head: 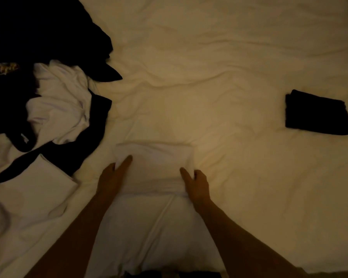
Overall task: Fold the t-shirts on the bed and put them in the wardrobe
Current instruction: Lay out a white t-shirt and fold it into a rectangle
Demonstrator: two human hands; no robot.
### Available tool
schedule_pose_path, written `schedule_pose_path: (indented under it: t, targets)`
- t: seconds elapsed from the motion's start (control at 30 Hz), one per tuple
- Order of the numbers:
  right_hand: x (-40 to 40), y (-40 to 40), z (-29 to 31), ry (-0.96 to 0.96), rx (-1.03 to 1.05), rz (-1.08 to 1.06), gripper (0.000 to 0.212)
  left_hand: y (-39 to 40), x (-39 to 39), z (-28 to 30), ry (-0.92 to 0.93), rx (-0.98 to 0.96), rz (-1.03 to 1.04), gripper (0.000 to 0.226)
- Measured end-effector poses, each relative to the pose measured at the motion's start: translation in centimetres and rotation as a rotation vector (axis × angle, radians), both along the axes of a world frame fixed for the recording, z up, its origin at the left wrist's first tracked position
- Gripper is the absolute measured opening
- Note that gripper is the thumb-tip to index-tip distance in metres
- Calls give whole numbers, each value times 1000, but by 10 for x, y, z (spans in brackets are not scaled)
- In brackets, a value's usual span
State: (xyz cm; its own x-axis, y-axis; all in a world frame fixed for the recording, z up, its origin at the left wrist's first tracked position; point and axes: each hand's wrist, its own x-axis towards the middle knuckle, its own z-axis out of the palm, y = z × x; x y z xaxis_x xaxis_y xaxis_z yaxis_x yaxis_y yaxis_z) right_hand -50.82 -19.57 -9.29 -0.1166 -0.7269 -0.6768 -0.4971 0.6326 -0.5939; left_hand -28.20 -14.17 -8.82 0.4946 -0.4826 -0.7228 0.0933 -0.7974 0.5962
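Got my left hand (pixel 114 175) and right hand (pixel 196 182) pinching either end of the half-folded white cotton t-shirt (pixel 155 167) — long axis left-right, dead centre on the cream bed (pixel 219 77) — hands equally near.

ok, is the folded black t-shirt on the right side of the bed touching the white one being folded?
No, the folded black t-shirt lies apart from the white t-shirt, with bare sheet between them.
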Motion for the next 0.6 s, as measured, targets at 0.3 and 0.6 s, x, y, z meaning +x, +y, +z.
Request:
schedule_pose_path:
  t: [0.3, 0.6]
  targets:
    - [-60, 2, 46, -117, -203, -52, 21, 2, -59, 27, 183, -184, 70, 63]
    - [-263, -16, 83, -212, -176, -313, 19, -41, -252, 55, 200, -276, -134, 61]
